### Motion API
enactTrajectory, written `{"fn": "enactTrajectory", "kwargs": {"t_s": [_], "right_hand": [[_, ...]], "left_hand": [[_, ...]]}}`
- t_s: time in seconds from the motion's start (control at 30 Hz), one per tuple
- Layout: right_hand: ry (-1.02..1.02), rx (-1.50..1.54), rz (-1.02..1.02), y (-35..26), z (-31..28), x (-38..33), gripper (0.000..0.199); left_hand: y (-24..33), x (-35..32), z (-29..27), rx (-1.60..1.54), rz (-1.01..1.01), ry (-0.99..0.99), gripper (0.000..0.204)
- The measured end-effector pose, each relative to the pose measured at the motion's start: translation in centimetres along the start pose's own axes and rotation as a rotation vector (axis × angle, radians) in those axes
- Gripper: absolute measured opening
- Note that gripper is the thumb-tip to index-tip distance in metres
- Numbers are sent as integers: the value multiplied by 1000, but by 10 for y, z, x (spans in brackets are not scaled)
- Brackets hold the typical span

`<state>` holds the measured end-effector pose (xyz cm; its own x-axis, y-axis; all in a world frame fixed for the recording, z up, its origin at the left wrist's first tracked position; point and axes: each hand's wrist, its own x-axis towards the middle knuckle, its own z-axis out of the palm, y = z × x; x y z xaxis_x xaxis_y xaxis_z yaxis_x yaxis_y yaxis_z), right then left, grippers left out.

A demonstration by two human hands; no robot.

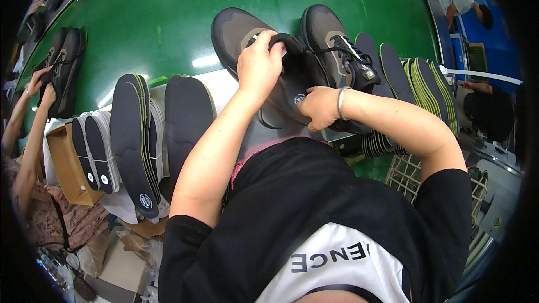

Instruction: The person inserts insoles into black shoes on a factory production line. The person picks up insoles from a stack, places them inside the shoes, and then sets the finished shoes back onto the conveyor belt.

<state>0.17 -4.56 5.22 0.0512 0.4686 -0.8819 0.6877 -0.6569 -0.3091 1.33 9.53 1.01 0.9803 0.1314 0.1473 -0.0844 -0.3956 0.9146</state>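
A brown and black lace-up shoe (238, 25) lies on the table in front of me, toe pointing away. My left hand (261, 67) is closed on its tongue, pulling the opening wide. In the opening lies a dark insole (287, 90) with a pale round mark near its heel end. My right hand (323, 108), with a silver bangle at the wrist, pinches the insole's heel end; its front end is hidden inside the shoe. Just right of this shoe rests a second matching shoe (325, 28), apart from both hands.
Stacked insoles (129, 129) stand left of me, more insole stacks (429, 87) to the right. A cardboard box (67, 163) sits at the left table edge. Another person's hands (45, 87) touch dark shoes (70, 67) on the green table (168, 17). A wire basket (403, 174) is low right.
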Motion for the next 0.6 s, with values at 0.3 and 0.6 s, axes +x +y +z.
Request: {"fn": "enactTrajectory", "kwargs": {"t_s": [0.3, 0.6], "right_hand": [[478, -20, 129, -6, 7, 21, 81], [345, -262, -11, -17, 35, -26, 82]], "left_hand": [[12, 0, -2, 82, -127, -79, 22], [17, -68, -79, 410, 76, 18, 67]]}}
